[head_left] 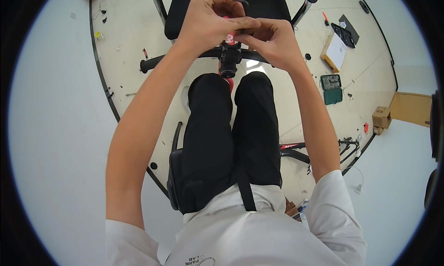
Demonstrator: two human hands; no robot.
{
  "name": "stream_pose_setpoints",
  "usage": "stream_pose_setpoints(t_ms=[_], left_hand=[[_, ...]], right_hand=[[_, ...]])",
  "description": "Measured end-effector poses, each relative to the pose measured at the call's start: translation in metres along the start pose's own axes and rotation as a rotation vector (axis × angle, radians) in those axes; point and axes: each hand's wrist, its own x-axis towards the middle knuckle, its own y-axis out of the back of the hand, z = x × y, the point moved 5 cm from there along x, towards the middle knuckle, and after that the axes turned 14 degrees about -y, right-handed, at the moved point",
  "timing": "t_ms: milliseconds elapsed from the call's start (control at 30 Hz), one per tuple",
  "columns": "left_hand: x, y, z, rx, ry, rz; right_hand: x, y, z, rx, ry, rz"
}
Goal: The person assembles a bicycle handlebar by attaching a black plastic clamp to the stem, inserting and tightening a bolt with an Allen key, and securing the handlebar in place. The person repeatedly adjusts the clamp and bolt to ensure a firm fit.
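Observation:
Both arms stretch forward over a bicycle handlebar [252, 55] with a black stem [228, 61]. My left hand [203, 25] is closed, thumb and fingers pinched together above the red bicycle part [230, 38] behind the stem. A thin dark curved piece [241, 2] shows by its fingertips. My right hand [277, 43] meets it from the right, its thumb and fingers pinched too, the fingertips of the two hands almost touching. What lies between the fingers is mostly hidden and too small to name. The bar's left grip [149, 65] sticks out beside my left forearm.
A black chair [263, 12] with armrests stands just beyond the hands. On the floor to the right lie a white-and-yellow box [335, 52], a green case [332, 96] of small parts and a black bicycle frame [296, 152]. Cardboard boxes [381, 117] sit by the right wall.

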Motion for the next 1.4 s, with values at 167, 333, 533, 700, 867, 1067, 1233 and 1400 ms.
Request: stream_pose_setpoints(t_ms=[167,333,533,700,867,1067,1233,1400], left_hand=[[0.001,-0.002,-0.006,-0.127,-0.052,0.051],[-0.002,-0.005,0.005,-0.166,-0.038,-0.082],[-0.001,0.0,0.009,0.016,-0.009,-0.005],[0.003,-0.007,0.011,0.035,0.009,0.041],[0.006,-0.008,0.011,0.106,-0.04,0.053],[0.012,-0.003,0.015,0.126,-0.076,-0.055],[0.011,-0.005,0.014,0.075,-0.053,-0.05],[0.01,-0.008,0.012,0.115,-0.061,-0.047]], right_hand=[[0.004,0.002,0.0,-0.071,-0.03,0.012],[0.007,0.003,-0.005,-0.069,-0.053,-0.078],[0.005,0.003,-0.005,-0.128,-0.06,-0.068],[0.006,0.005,-0.004,-0.129,-0.062,0.013],[0.005,0.01,-0.009,-0.1,-0.076,0.086],[0.005,0.012,-0.01,-0.03,-0.071,0.064],[0.007,0.013,-0.011,-0.066,-0.061,0.063],[0.009,0.012,-0.002,-0.033,-0.065,0.056]])
